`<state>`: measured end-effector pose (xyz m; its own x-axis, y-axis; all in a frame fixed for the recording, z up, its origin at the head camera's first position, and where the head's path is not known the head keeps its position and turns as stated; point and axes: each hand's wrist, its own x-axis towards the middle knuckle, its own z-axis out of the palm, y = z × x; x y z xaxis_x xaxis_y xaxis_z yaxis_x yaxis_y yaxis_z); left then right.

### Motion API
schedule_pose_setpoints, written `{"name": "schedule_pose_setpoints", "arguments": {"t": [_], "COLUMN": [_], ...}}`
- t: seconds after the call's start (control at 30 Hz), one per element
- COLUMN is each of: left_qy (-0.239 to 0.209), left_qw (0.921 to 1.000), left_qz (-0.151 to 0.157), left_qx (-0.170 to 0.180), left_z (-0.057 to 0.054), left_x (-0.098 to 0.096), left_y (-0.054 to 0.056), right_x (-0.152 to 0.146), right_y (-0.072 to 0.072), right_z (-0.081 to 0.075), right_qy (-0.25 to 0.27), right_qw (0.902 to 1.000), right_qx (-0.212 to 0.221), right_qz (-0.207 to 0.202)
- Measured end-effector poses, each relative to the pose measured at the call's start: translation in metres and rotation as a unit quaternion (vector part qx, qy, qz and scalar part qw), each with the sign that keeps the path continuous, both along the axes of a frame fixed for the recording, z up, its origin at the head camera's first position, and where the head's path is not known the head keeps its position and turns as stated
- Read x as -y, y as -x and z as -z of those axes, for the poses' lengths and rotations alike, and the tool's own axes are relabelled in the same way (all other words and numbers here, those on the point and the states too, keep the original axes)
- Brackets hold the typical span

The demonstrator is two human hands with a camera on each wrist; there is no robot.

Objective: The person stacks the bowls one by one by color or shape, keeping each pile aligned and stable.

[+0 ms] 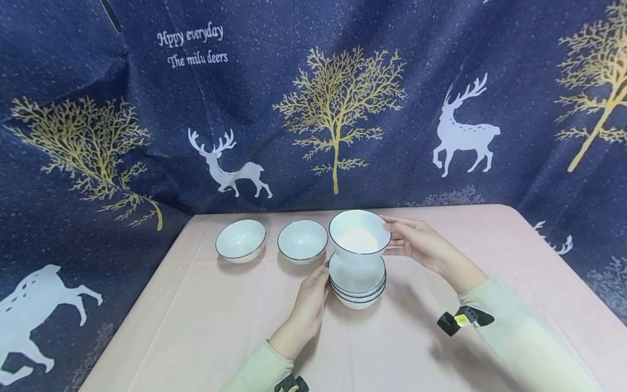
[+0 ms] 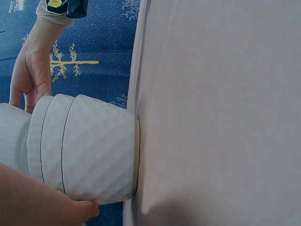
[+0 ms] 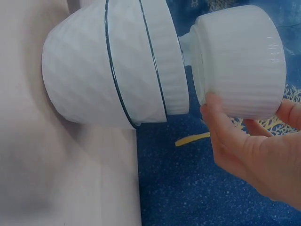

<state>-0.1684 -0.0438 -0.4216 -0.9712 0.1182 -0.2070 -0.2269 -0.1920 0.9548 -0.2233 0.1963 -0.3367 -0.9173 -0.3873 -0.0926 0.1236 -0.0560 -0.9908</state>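
Note:
My right hand (image 1: 423, 245) holds a white bowl (image 1: 360, 231) with a dark rim from its right side, close above a stack of similar bowls (image 1: 356, 296). In the right wrist view, the fingers (image 3: 225, 129) of that hand grip the ribbed side of the raised bowl (image 3: 242, 61) near its base and rim. The stack stands on the table, its lower bowls (image 2: 101, 148) showing a diamond-textured outside. At its left side, my left hand (image 1: 311, 305) holds the stack, with some fingers hidden behind it.
Two more white bowls, one at the far left (image 1: 240, 239) and one nearer the stack (image 1: 302, 239), sit apart along the back of the pink-covered table (image 1: 196, 326). Behind the table's back edge hangs a dark blue cloth (image 1: 387, 163) printed with deer and golden trees.

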Motion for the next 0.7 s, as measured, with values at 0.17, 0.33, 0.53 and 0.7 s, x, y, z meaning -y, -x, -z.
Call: {"name": "schedule_pose_setpoints", "arguments": {"t": [0.17,0.33,0.53,0.7], "left_qy": [0.003,0.003,0.002,0.001], "left_qw": [1.0,1.0,1.0,1.0], "left_qz": [0.002,0.004,0.001,0.0], "left_qx": [-0.002,-0.004,-0.002,-0.002], "left_z": [-0.0009,-0.0009,0.0,-0.0006], "left_x": [-0.0001,0.0,0.0,-0.0004], "left_y": [-0.001,-0.0012,0.0006,0.0005], "right_x": [0.0006,0.0019,0.0034,0.0046], "right_y": [-0.0016,-0.0027,-0.0044,-0.0049], "right_z": [0.0003,0.0015,0.0024,0.0032], "right_qy": [0.002,0.006,-0.001,-0.009], "right_qw": [0.9999,0.9999,0.9998,0.9995], "right_qx": [0.001,0.006,0.0,-0.004], "right_qz": [-0.011,-0.013,-0.021,-0.03]}}
